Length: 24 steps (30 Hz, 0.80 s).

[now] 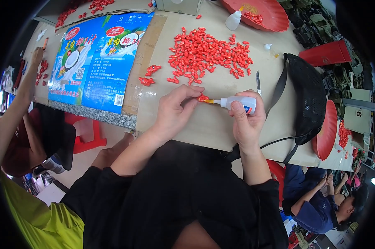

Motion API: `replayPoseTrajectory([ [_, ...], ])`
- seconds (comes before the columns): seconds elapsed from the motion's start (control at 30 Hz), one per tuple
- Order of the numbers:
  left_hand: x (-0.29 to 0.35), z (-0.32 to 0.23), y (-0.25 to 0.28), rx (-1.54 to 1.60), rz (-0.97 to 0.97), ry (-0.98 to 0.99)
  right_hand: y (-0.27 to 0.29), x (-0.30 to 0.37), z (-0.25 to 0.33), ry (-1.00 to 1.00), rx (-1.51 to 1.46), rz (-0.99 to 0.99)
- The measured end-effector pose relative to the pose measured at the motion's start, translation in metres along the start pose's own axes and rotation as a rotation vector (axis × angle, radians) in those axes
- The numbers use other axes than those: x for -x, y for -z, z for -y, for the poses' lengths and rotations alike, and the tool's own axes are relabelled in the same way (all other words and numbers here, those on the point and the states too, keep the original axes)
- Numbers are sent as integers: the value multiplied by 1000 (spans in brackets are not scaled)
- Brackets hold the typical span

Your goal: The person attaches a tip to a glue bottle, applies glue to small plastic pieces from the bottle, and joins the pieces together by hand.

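"Where is the piece [202, 98]?"
"Small and red, it is held above the table [220, 135], toward the front edge, pinched between the thumb and fingers of the left hand [173, 108]."

"And the right hand [250, 122]?"
"Wrapped firmly around a squeeze bottle [244, 102], thumb on top. The bottle lies to the right of the piece, its long axis running sideways, roughly along the front edge. Its amber tip [211, 101] points left and appears to touch the piece. The left hand is nearer, since it grips the piece."

"Any writing?"
"The bottle has a blue and red label [248, 109], partly covered and too small to read. Beyond the hands, toward the table's far edge, is a pile [208, 52] of similar red pieces, with no lettering visible. Toward the left edge, flat blue cardboard [92, 62] carries red ovals, bold lettering, coconut pictures, small print and a barcode."
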<state>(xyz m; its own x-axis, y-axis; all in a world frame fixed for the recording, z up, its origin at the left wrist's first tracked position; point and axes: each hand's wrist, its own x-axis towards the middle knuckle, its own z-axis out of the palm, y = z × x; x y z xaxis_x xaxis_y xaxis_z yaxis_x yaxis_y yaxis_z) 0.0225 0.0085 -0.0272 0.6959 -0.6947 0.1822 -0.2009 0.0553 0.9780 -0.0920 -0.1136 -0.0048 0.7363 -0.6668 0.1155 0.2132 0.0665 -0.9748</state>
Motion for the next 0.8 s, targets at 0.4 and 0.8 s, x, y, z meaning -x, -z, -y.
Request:
replayPoseTrajectory([
  [0.4,0,-3,6,44,86,63,-7,-4,4,-119,-356,-83],
  [0.8,-1,-1,7,190,122,75,-10,1,0,-10,-145,-60],
])
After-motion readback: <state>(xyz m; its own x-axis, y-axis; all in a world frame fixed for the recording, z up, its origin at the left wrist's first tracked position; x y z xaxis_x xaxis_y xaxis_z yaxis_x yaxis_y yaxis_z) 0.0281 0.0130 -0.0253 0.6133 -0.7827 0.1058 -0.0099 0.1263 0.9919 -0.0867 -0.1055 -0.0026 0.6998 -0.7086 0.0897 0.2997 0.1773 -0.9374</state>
